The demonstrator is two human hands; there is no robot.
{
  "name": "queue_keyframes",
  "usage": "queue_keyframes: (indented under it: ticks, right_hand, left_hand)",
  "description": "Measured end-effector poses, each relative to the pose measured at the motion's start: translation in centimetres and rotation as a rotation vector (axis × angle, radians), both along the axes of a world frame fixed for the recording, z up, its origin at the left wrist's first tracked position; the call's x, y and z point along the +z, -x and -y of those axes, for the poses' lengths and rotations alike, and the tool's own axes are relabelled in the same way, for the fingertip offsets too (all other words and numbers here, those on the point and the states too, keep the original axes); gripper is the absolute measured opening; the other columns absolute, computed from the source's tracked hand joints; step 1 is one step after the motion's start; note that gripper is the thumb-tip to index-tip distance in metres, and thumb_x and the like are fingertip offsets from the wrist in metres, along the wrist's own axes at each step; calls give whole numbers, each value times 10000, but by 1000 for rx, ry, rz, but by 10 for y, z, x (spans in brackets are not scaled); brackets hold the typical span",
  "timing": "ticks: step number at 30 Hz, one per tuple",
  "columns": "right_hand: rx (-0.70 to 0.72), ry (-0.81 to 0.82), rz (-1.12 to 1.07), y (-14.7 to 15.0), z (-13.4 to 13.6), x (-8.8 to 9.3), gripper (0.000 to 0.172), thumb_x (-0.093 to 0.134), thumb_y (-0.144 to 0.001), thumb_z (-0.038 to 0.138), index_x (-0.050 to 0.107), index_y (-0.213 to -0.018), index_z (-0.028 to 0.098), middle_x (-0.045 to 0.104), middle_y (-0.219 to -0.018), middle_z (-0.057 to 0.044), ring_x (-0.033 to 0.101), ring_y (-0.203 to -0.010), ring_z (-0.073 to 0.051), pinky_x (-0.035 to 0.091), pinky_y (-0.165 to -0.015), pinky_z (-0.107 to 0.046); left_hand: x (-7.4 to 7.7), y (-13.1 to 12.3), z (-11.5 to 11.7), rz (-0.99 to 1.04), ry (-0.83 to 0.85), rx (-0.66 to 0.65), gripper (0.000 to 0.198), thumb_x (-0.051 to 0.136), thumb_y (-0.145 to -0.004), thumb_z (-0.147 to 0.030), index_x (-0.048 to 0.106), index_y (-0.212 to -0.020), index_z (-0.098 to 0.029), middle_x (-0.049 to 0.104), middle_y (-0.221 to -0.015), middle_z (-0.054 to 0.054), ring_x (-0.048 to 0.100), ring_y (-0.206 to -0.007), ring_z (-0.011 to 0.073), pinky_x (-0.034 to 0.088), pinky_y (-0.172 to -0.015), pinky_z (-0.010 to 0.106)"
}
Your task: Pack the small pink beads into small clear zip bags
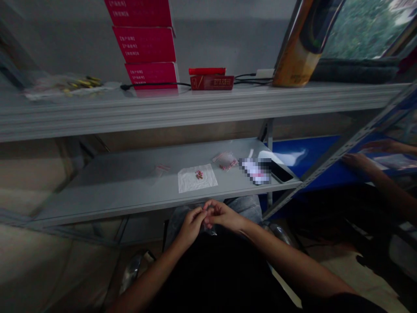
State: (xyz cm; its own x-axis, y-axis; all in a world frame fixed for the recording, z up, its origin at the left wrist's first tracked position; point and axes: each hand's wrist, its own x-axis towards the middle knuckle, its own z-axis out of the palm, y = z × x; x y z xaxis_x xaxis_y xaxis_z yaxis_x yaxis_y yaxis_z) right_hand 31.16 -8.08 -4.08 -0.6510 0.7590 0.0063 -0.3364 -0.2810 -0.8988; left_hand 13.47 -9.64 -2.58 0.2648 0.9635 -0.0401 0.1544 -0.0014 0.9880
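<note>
I have the left grip [194,222] and right grip [224,216] together just below the front edge of the steel shelf [107,195], both clamped on a scrap of clear plastic [210,228]. Anything smaller inside the pinch is too hidden for me to tell. My main worry is a slip: in this dim light, a loose fingertip could let the plastic fall onto the jeans [244,206] below. Ahead of the grips lies the white paper [208,182], holding a small heap of pink pieces [199,174] that a careless reach could scatter. Just right of the paper sit a clear bag [226,161] and a phone [280,171]. Above the paper, red boxes [143,43] stand on the upper shelf. Well right of it, another person's hand [358,163] rests over a blue surface [302,152].
</note>
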Motion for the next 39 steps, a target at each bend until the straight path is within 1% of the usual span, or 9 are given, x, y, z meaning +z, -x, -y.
queue_keyframes:
  ticks: [7, 14, 17, 22, 27, 30, 34, 36, 39]
  right_hand:
    - [-35, -7, -32, -2, 6, 7, 360, 802, -853, 246, 573, -1125, 192, 708, -781, 7, 682, -709, -135, 514, -695, -262]
    - [-60, 5, -19, -1, 7, 12, 267, 765, -870, 238, 598, -1075, 198, 722, -761, 2, 680, -688, -140, 511, -696, -273]
    - [-76, 16, -19, -1, 7, 13, 263, 767, -870, 245, 608, -1075, 204, 719, -773, 3, 669, -683, -135, 498, -675, -263]
    - [-89, 1, -13, -1, 6, 10, 323, 812, -823, 238, 589, -1056, 219, 695, -770, 21, 657, -682, -130, 493, -677, -261]
    - [-119, -18, 1, -2, 8, 11, 297, 789, -847, 250, 583, -1059, 221, 675, -734, 32, 634, -642, -128, 486, -658, -265]
    - [-138, 12, -8, -2, 9, 16, 285, 795, -843, 244, 588, -1038, 221, 673, -731, 38, 615, -617, -112, 482, -639, -249]
    - [-127, 59, -11, 0, 11, 20, 284, 809, -855, 315, 594, -1018, 224, 684, -777, 27, 644, -649, -119, 509, -626, -246]
    - [-102, 38, 20, 0, 11, 21, 282, 823, -852, 349, 607, -973, 214, 695, -789, 17, 669, -681, -129, 530, -641, -252]
    - [-46, -29, 99, -1, 10, 19, 281, 825, -861, 391, 631, -894, 192, 733, -807, -17, 705, -734, -145, 556, -699, -269]
  left_hand:
    - [10, 1, 7, 84, -9, -74, 255, 540, -884, -427, 583, -720, -236, 632, -697, 11, 591, -682, 188, 470, -659, 313]
    - [5, 1, 6, 163, 26, -122, 215, 519, -889, -354, 619, -752, -222, 658, -712, 13, 608, -673, 169, 471, -657, 295]
    - [5, 2, 4, 174, 14, -113, 235, 526, -900, -352, 632, -741, -217, 651, -710, 16, 600, -672, 162, 470, -673, 295]
    - [5, 2, 2, 131, 23, -100, 288, 608, -914, -447, 637, -744, -216, 650, -689, 16, 589, -648, 155, 458, -655, 290]
    - [1, 2, 3, 206, 78, -127, 243, 578, -924, -388, 662, -778, -214, 673, -741, 30, 610, -683, 159, 479, -667, 291]
    - [1, 3, 3, 235, 97, -133, 178, 584, -897, -345, 657, -802, -213, 663, -747, 15, 608, -682, 151, 475, -645, 276]
    - [6, 6, 2, 202, 48, -121, 157, 584, -883, -337, 627, -795, -214, 632, -703, -20, 527, -586, 112, 426, -585, 246]
    - [9, 7, 2, 192, 35, -136, 147, 591, -876, -341, 622, -807, -215, 621, -675, -32, 500, -550, 101, 390, -547, 235]
    - [11, 7, 2, 197, 52, -183, 157, 602, -872, -360, 610, -808, -217, 610, -636, -37, 516, -538, 105, 370, -524, 231]
